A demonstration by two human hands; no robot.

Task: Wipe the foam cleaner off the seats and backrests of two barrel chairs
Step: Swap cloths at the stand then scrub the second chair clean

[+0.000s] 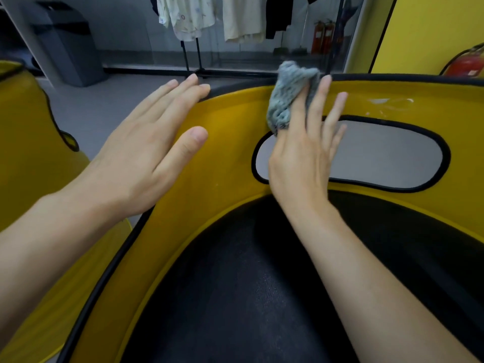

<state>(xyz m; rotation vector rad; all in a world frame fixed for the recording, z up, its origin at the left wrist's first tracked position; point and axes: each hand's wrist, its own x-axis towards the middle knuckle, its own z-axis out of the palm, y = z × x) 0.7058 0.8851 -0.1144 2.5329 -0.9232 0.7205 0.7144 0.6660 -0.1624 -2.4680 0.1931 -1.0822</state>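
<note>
Left hand [146, 153] flat, fingers straight and close together, palm down on the left upper edge of the chair's backrest [230, 142]. Right hand [301, 163] reaches up the inner backrest wall, three fingers straight. A crumpled grey knit cloth [288, 100] is bunched over its index finger and pinched there, thumb hidden. The cloth presses on smooth glossy yellow just under the black rim [392, 80]. Wet foam smear [390, 103] right of the cloth. Oval black-trimmed opening [387, 155] below. Seat [248, 284] black, finely textured. Second chair [23, 132] on the left.
</note>
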